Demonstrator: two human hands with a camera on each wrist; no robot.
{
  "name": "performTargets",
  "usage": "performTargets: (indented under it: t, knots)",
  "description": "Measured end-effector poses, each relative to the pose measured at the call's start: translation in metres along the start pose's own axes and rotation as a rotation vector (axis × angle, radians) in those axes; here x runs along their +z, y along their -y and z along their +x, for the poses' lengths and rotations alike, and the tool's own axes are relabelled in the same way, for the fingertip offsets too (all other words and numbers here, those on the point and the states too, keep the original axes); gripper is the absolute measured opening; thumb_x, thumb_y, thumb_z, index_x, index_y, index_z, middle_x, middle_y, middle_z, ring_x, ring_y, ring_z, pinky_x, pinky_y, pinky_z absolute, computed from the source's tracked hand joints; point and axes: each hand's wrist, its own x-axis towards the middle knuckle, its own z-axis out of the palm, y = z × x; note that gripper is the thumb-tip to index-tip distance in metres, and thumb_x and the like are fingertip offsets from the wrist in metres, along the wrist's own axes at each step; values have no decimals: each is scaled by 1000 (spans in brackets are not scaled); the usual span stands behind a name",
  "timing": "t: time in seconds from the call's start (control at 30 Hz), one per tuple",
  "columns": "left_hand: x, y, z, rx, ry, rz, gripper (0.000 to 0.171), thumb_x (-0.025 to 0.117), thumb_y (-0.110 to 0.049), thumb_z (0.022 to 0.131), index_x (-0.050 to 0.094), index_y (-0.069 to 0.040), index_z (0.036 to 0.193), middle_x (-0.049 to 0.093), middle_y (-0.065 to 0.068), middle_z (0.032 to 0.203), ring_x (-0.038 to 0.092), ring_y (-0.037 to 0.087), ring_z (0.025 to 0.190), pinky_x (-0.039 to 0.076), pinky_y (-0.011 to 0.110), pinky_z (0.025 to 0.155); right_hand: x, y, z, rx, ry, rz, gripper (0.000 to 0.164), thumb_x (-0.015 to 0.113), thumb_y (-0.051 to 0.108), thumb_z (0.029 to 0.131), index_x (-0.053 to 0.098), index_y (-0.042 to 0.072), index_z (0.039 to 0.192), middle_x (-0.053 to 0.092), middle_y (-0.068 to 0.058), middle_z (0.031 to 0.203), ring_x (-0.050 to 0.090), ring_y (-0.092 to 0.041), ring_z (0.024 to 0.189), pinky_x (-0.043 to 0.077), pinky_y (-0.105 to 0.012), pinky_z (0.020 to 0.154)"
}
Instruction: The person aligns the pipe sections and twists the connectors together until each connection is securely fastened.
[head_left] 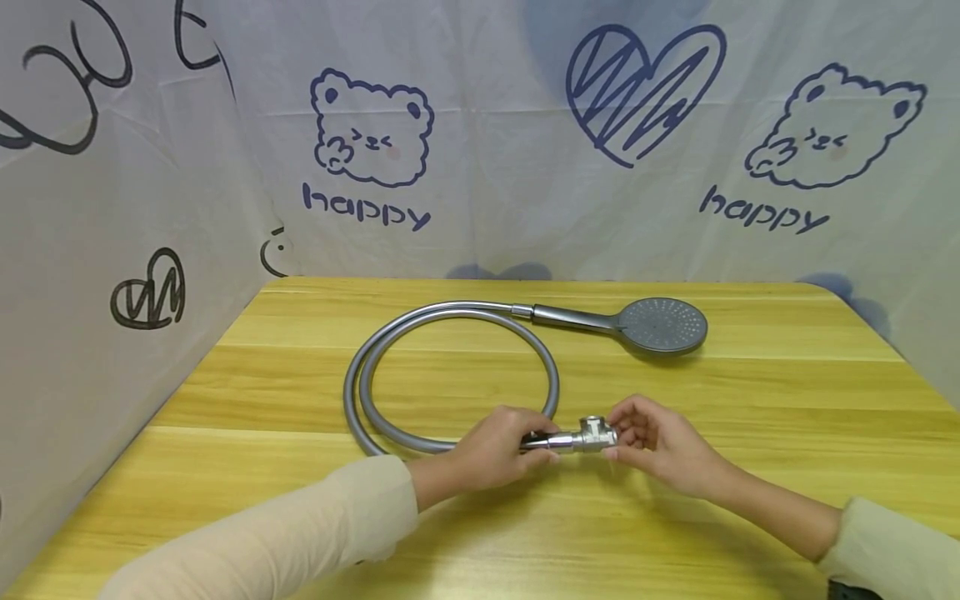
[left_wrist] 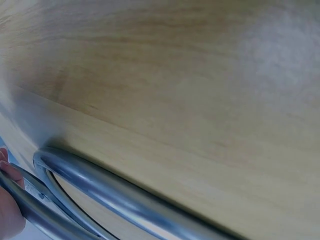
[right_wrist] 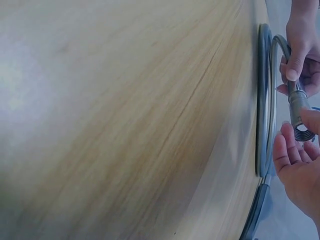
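A long grey shower hose (head_left: 555,375) lies coiled on the table, joined at its far end to a grey shower head (head_left: 662,325). My left hand (head_left: 495,448) grips the hose's near end by its chrome connector (head_left: 560,442). On that connector sits a chrome tee fitting (head_left: 595,432), with one outlet pointing up. The right hand (head_left: 663,446) pinches the fitting's right end between thumb and fingers. In the right wrist view, the right thumb (right_wrist: 311,120) lies against the fitting, whose threaded opening shows. Only part of the left hand (left_wrist: 10,210) and hose (left_wrist: 115,192) appear in the left wrist view.
The wooden table (head_left: 262,400) has rounded far corners. White cloth (head_left: 495,167) with drawn bears and hearts hangs behind it and along the sides. The shower head and its handle (head_left: 573,318) lie beyond the hands, toward the far edge.
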Motion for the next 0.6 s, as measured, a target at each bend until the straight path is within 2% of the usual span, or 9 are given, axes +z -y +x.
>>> performTargets:
  t: [0.37, 0.6]
  knots:
    - [0, 1, 0, -2, 3, -4, 20, 68, -18, 84, 68, -4, 99, 70, 5, 89, 55, 2, 69, 45, 10, 62, 0, -2, 0, 13, 22, 52, 22, 62, 0, 85, 51, -9, 102, 60, -16, 88, 58, -5, 71, 53, -22, 61]
    - [0, 1, 1, -2, 5, -3, 20, 68, -17, 84, 68, -4, 99, 70, 5, 89, 54, 1, 68, 45, 9, 61, 1, -3, 3, 9, 52, 83, 14, 54, 2, 91, 51, -8, 100, 58, -13, 74, 55, -9, 58, 49, -27, 49]
